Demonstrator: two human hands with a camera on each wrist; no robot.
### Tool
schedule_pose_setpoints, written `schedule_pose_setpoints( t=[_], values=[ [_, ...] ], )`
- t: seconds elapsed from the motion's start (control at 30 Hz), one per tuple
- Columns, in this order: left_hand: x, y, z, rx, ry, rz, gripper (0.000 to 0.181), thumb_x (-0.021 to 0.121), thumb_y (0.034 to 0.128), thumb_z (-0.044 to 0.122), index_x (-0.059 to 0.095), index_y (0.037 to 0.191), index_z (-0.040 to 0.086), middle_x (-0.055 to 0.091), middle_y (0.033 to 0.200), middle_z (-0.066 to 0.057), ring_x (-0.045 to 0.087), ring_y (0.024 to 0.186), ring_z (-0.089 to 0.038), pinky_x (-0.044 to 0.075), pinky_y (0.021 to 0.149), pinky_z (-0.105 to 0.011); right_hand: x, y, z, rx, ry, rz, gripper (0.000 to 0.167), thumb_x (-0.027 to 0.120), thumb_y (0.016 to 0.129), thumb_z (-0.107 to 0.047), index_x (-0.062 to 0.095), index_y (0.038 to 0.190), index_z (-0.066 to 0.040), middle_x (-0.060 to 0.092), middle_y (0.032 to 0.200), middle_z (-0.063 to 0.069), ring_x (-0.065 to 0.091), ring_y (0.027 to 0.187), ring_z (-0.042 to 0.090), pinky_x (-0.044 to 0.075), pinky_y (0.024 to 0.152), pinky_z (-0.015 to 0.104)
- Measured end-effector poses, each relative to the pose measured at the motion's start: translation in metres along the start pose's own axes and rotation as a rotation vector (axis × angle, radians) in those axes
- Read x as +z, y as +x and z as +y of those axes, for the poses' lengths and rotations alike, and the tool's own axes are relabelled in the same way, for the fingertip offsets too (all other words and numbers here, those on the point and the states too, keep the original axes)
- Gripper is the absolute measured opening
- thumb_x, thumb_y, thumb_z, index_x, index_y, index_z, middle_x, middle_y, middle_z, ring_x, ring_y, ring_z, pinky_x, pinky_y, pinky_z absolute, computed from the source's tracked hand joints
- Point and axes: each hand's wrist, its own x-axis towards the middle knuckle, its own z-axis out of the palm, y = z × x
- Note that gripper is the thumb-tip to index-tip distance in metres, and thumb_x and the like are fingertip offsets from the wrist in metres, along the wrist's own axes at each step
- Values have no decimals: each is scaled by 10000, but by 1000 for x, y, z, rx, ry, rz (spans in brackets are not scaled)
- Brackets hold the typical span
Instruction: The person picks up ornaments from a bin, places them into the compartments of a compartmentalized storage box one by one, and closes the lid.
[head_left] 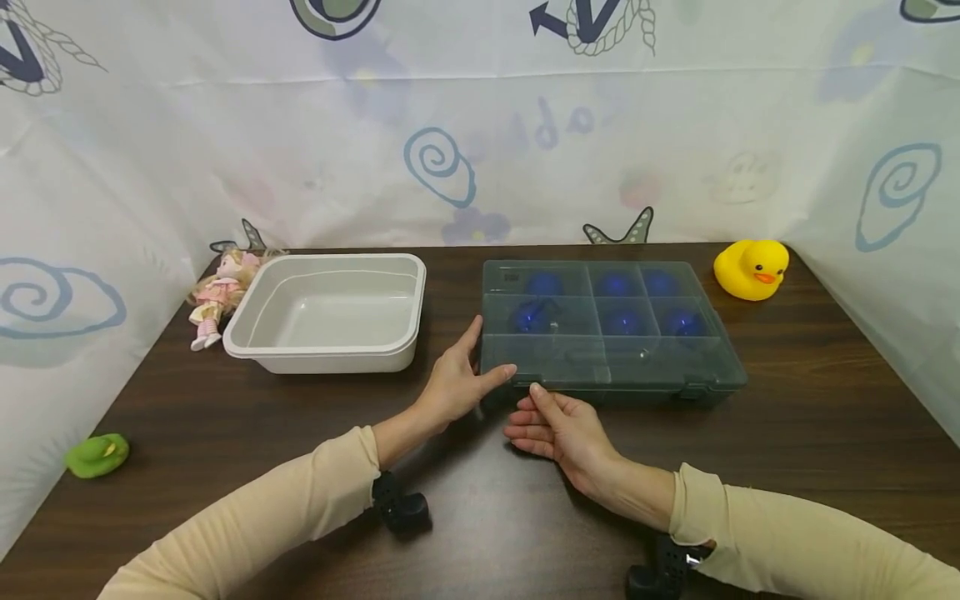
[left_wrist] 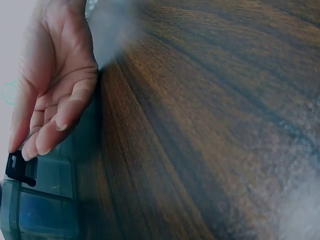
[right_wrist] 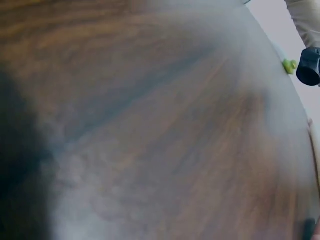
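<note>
A translucent grey-green compartment box (head_left: 570, 362) lies flat on the table with its lid down. Several blue round things (head_left: 531, 317) show dimly through the lid. My left hand (head_left: 455, 385) rests at the box's front left corner, its thumb over the front edge and its straight fingers along the left side. At the left front latch (left_wrist: 19, 167), my right hand (head_left: 573, 437) has its thumb and a fingertip on the dark clip, the other fingers loosely bent below. The right wrist view shows mostly blurred tabletop.
A white plastic basin (head_left: 330, 363) stands left of the box, with a small doll (head_left: 217, 292) leaning beside it. A yellow rubber duck (head_left: 752, 271) sits at the back right, and a green toy duck (head_left: 97, 456) near the left edge. Patterned cloth (head_left: 300, 167) encloses the table.
</note>
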Motion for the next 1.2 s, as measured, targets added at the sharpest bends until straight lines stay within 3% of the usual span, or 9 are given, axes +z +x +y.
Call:
schedule_pose_setpoints(
  t=[0.17, 0.2, 0.27, 0.3, 0.4, 0.6, 0.7, 0.93, 1.2],
  values=[
    [1, -1, -1, -6, -5, -4, 871, 702, 855, 243, 150, 1509, 79, 318, 511, 11, 323, 423, -117, 334, 453, -245, 0, 0, -1, 29, -46, -21, 423, 468, 986, -368, 529, 1091, 37, 689, 809, 12, 700, 788, 162, 560, 759, 318],
    [1, -2, -1, -3, -4, -5, 870, 701, 856, 248, 151, 1507, 74, 448, 569, -24, 382, 471, -134, 380, 499, -253, 0, 0, -1, 34, -55, -25, 436, 467, 984, -377, 529, 1096, 40, 688, 814, 15, 700, 795, 168, 559, 766, 327],
    [1, -2, -1, 2, -6, -16, 871, 699, 859, 258, 149, 1506, 65, 645, 895, -128, 583, 704, -194, 493, 674, -293, -2, -1, -2, 43, -75, -34, 458, 477, 978, -390, 528, 1109, 46, 685, 830, 19, 698, 810, 175, 556, 784, 341],
    [1, -3, -2, 3, -7, -23, 875, 699, 859, 265, 146, 1506, 60, 624, 1135, -170, 621, 882, -234, 510, 786, -326, -4, -2, -2, 49, -89, -43, 468, 484, 975, -393, 527, 1119, 50, 682, 840, 21, 696, 819, 175, 553, 794, 346],
    [-2, -2, -2, 36, -17, -10, 885, 696, 862, 276, 131, 1505, 52, 213, 1541, -130, 365, 1348, -270, 382, 1046, -402, -14, -7, -3, 61, -138, -80, 478, 516, 966, -366, 520, 1149, 77, 676, 874, 30, 690, 845, 175, 547, 813, 352],
    [1, 11, 21, 318, -36, 52, 722, 695, 863, 183, 314, 1457, 33, 353, 1491, -122, 394, 1336, -259, 393, 1033, -358, -52, -24, -12, 43, -196, -108, 405, 560, 957, -247, 519, 1167, 96, 672, 923, 41, 687, 863, 164, 545, 816, 322],
    [19, 20, 38, 417, -22, -44, 585, 688, 866, 161, 451, 1387, 40, 481, 1406, -109, 489, 1263, -243, 439, 989, -313, -73, -32, -16, 27, -188, -98, 359, 567, 953, -234, 536, 1144, 68, 673, 936, 33, 683, 868, 154, 541, 822, 307],
    [77, 38, 64, 522, 43, -287, 485, 695, 858, 177, 556, 1307, 59, 581, 1308, -68, 551, 1197, -173, 461, 942, -221, -116, -49, -22, -17, -140, -13, 250, 552, 960, -196, 554, 1116, -1, 666, 958, 14, 679, 893, 144, 528, 846, 294],
    [113, 52, 78, 679, 332, -364, 490, 708, 847, 251, 578, 1292, 92, 572, 1321, -7, 522, 1220, -104, 382, 1013, -183, -151, -64, -31, -69, 95, 164, 101, 554, 950, -136, 635, 1003, -110, 691, 936, 4, 681, 892, 133, 530, 840, 274]
  ],
)
